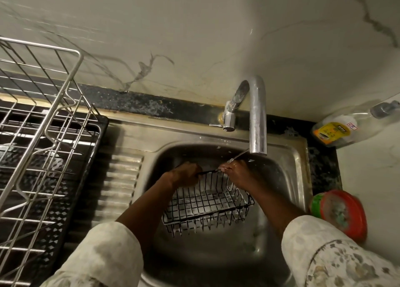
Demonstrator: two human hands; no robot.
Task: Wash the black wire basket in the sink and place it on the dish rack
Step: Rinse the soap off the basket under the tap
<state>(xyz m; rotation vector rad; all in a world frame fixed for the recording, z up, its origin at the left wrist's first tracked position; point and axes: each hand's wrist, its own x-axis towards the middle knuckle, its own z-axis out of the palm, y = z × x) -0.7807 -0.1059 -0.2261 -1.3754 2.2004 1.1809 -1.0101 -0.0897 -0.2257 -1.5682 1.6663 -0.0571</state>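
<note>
Black wire basket (207, 202) x1, sink (184, 130) x1

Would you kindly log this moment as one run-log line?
step: washing; left hand: grips black wire basket rim; right hand: grips rim; place: over sink

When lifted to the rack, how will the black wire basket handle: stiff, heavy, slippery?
The black wire basket is probably stiff: held at one rim by the left hand and right hand, its grid looks unbent. Likely light, being open wire. Suds seem to cling, so the grip may slip.
</note>
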